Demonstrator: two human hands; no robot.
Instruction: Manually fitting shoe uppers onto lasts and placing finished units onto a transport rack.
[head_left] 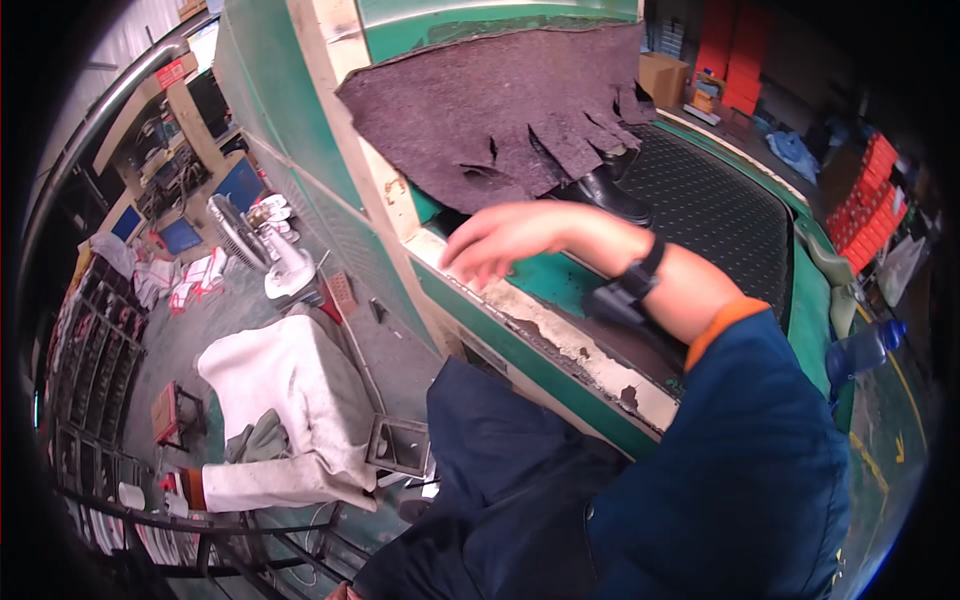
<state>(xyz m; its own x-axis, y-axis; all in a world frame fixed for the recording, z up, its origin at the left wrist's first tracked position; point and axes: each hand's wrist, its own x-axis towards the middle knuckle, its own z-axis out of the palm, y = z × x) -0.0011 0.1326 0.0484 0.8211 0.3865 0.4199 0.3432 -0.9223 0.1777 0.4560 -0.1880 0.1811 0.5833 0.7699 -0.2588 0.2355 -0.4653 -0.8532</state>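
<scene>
The empty right hand [510,238] has loosely bent fingers, the left hand [343,592] I cannot tell, and at the right's two o'clock the black shoe [612,195], half behind the brown flap [480,110], looks light, firm and slick, best gripped round its sides.

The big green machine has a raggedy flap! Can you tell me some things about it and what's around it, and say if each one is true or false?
1. The brown flap has a slit, ragged lower edge. True.
2. The right hand is gripping a black shoe. False: the hand holds nothing, and the shoe pokes out beneath the flap.
3. The belt in the green machine is bright yellow. False: it is black.
4. The right sleeve ends in an orange cuff. True.
5. The fan is right of the machine. False: it is to the left.
6. A blue bottle is at the right side of the picture. True.
</scene>
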